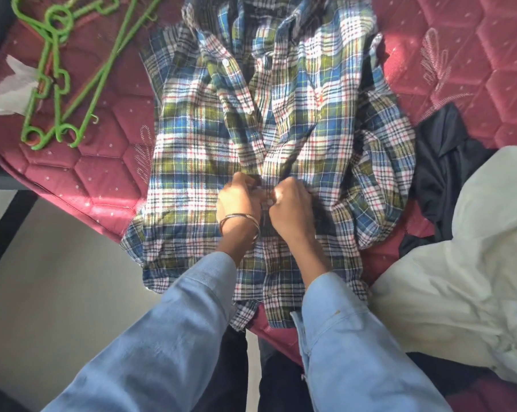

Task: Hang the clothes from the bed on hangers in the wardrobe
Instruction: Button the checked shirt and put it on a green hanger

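A plaid shirt (296, 120) in blue, green, white and red lies spread flat, front up, on the red quilted mattress (102, 173). Its collar points away from me and its hem hangs over the near edge. My left hand (239, 200), with a metal bangle on the wrist, pinches the left side of the button placket at mid-chest. My right hand (290, 206) grips the opposite side of the placket, a white button showing between the two. Green plastic hangers (58, 75) lie in a pile on the mattress at the far left.
A dark garment (447, 168) lies bunched to the right of the shirt. A white crumpled garment or bedding (465, 263) fills the near right. A white cloth scrap (10, 90) sits under the hangers. Pale floor (58, 278) shows at the left.
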`<action>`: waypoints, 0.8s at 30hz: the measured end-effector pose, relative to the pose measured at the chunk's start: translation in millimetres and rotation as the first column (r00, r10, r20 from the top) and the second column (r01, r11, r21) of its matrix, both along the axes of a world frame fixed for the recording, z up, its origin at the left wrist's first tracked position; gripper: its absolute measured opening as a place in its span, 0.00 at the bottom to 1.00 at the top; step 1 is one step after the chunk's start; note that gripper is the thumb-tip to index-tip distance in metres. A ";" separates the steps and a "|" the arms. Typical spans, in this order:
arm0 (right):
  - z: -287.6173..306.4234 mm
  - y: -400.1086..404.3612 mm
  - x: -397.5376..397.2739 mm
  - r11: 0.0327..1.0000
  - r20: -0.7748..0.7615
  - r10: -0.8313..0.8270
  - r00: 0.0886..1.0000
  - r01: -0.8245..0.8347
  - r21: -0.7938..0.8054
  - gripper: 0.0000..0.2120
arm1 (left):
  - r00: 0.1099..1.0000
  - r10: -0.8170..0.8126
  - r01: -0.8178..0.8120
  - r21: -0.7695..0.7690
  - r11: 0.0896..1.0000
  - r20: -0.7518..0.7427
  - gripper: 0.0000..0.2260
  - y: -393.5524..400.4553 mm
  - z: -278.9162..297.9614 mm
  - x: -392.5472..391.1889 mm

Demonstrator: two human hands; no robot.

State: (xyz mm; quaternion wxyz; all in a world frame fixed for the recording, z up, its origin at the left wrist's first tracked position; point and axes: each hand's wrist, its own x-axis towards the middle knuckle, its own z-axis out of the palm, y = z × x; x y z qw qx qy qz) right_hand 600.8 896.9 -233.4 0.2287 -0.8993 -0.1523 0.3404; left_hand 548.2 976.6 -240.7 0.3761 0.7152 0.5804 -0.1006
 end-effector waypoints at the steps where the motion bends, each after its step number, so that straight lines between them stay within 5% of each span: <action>1: 4.7 3.4 3.3 0.997 0.070 -0.070 0.995 0.067 0.041 0.10 | 1.000 -0.009 0.008 0.077 0.997 0.013 0.06 4.6 -0.1 1.3; 5: 10.5 25.8 26.4 0.962 0.188 -0.153 0.970 0.102 0.255 0.09 | 0.984 -0.122 0.082 0.279 0.957 0.127 0.06 28.8 -3.9 10.7; 9: -12.0 47.8 36.4 0.989 0.262 0.136 0.955 -0.145 0.017 0.15 | 0.967 -0.230 0.201 0.227 0.953 0.111 0.10 46.8 -5.7 27.2; 11: -24.6 48.1 33.4 0.985 0.250 0.142 0.958 -0.112 -0.129 0.19 | 0.963 -0.265 0.253 0.169 0.953 0.050 0.10 50.3 -10.4 33.3; 14: -25.6 46.3 28.1 0.989 0.217 -0.050 0.975 0.079 -0.128 0.17 | 0.968 -0.251 0.248 0.139 0.959 0.003 0.10 50.3 -16.2 37.2; 21: -21.9 44.4 27.1 0.985 0.458 0.036 0.888 0.047 -0.168 0.14 | 0.963 -0.269 0.267 0.142 0.953 -0.005 0.08 54.9 -21.0 43.5; 24: -20.2 51.8 36.3 0.993 0.337 0.038 0.941 0.001 -0.116 0.16 | 0.984 -0.181 0.180 0.065 0.981 0.001 0.06 60.8 -22.0 43.2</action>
